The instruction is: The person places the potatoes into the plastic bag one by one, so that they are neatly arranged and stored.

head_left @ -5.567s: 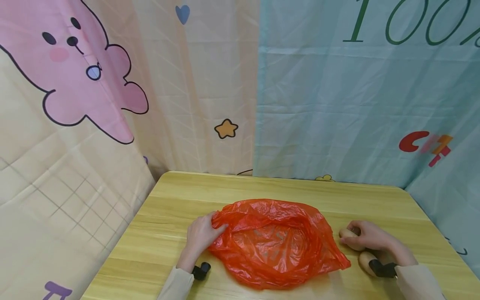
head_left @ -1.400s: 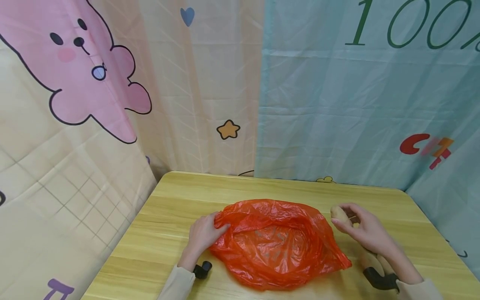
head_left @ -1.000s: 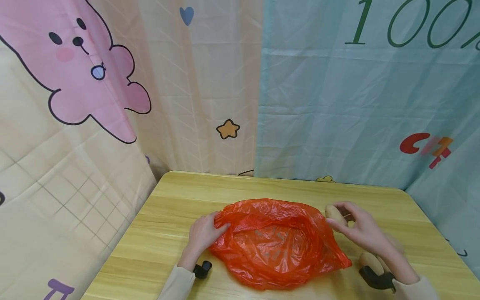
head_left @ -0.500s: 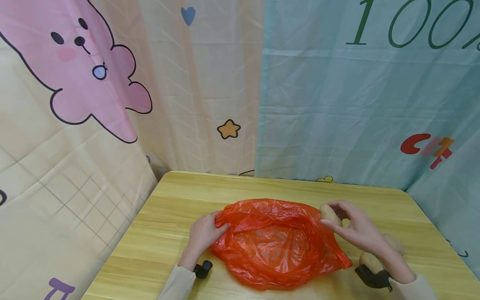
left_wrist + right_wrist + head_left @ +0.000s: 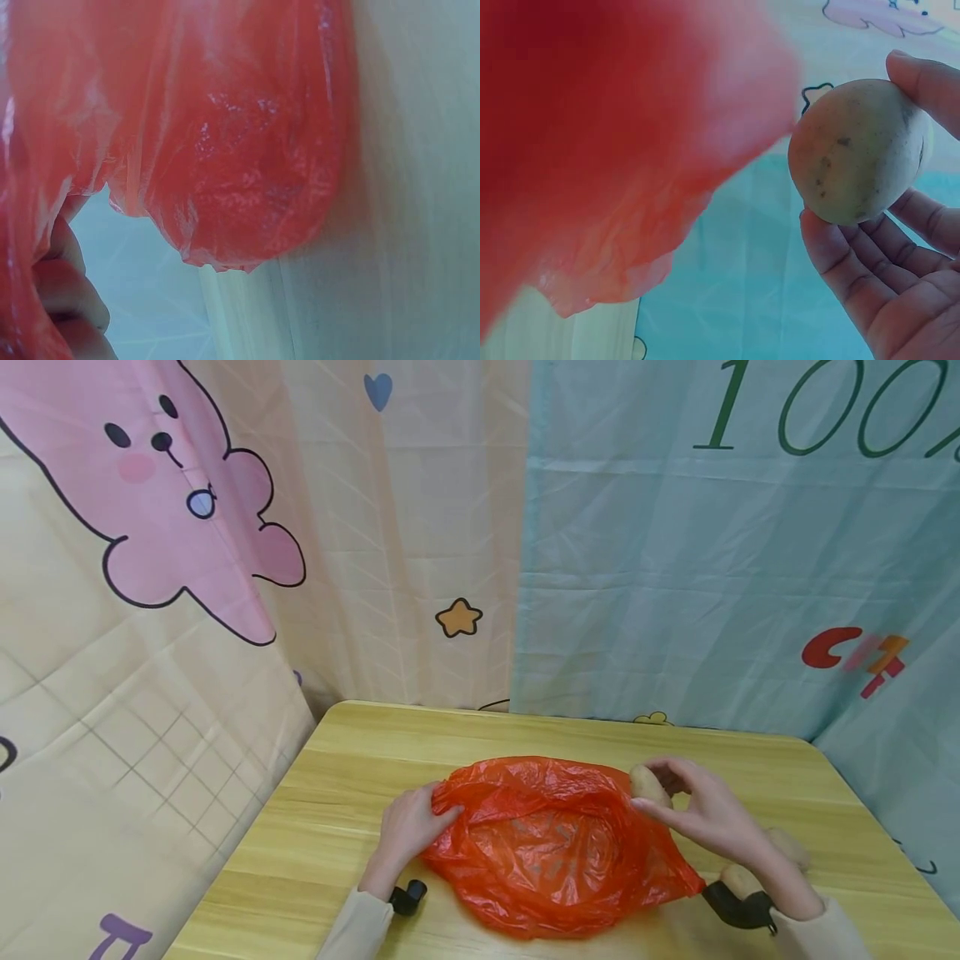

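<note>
A red plastic bag (image 5: 555, 852) lies on the table with its mouth spread wide and facing up. My left hand (image 5: 408, 831) grips its left rim, thumb on the inner side; in the left wrist view the fingers (image 5: 71, 292) show curled beside the red film. On the other side, my right hand (image 5: 701, 806) pinches a potato (image 5: 648, 785) between thumb and fingertips, at the bag's upper right rim. Close up in the right wrist view, that potato (image 5: 859, 150) is pale brown with dark spots.
Two more potatoes lie on the table by the right forearm: one (image 5: 741, 880) beside the black wrist camera (image 5: 738, 907), another (image 5: 787, 847) partly hidden behind the arm. Printed curtains (image 5: 637, 568) stand behind the wooden table (image 5: 360, 752).
My right hand has raised the potato from the tabletop and carried it left to the bag's rim. The left hand keeps its grip and the bag has hardly moved.
</note>
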{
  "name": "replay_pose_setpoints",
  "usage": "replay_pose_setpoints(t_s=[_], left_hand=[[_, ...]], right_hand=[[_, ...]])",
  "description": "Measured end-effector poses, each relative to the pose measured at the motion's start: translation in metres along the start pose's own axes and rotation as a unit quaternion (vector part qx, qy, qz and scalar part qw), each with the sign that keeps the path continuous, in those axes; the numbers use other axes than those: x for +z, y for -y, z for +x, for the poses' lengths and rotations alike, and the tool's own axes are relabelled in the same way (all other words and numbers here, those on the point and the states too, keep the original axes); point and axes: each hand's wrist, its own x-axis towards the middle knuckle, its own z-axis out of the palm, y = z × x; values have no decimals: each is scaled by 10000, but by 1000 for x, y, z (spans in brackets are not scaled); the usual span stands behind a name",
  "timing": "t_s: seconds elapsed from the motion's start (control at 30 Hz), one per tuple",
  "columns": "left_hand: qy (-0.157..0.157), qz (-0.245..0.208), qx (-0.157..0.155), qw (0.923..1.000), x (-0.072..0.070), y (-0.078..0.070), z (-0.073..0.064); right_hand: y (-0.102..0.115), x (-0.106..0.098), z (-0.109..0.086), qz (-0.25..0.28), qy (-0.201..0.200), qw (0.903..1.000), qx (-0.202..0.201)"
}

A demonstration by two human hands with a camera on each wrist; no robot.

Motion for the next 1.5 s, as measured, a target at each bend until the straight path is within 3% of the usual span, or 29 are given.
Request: replay_pose_setpoints(t_s=[1.1, 1.5], left_hand=[[20, -97, 69, 9999, 0, 1, 2], [-13, -1, 101, 9999, 1, 1, 2]], right_hand=[[34, 5, 32, 202, 590, 9963, -588], [55, 17, 52, 336, 998, 9913, -788]])
